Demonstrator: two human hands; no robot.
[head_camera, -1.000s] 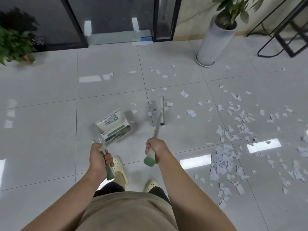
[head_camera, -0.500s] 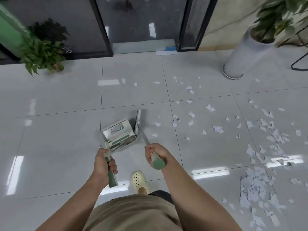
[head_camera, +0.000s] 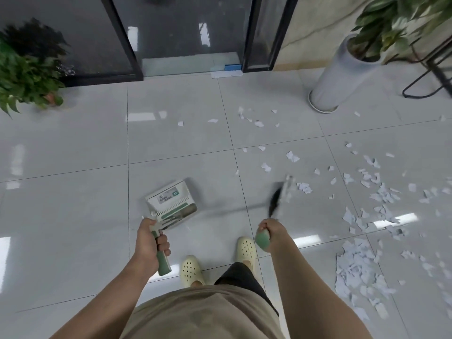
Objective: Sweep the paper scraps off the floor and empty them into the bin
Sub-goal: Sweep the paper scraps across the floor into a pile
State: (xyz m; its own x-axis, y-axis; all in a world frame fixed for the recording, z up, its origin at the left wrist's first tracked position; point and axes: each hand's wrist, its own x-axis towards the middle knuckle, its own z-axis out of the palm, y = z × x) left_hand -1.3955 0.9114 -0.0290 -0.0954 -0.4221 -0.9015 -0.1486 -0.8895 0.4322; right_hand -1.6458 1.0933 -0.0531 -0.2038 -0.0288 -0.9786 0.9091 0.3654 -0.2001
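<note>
White paper scraps (head_camera: pixel 359 267) litter the grey tiled floor, thickest at the right and lower right, with loose ones (head_camera: pixel 259 123) farther off toward the glass door. My left hand (head_camera: pixel 150 243) grips the green handle of a white dustpan (head_camera: pixel 171 201), whose pan rests on the floor in front of me. My right hand (head_camera: pixel 270 234) grips the green end of a broom handle. The broom head (head_camera: pixel 281 198), blurred by motion, is at the floor right of the dustpan, close to some scraps. No bin is in view.
A tall white planter (head_camera: pixel 340 77) stands at the back right, next to a black metal frame (head_camera: pixel 430 77). A leafy green plant (head_camera: pixel 27 77) sits at the left by the dark glass door (head_camera: pixel 186 33). My feet in cream clogs (head_camera: pixel 217 260) stand between my hands.
The broom head has swung from beside the dustpan out to the right, toward the scraps. The dustpan has stayed in my left hand. The view has shifted slightly.
</note>
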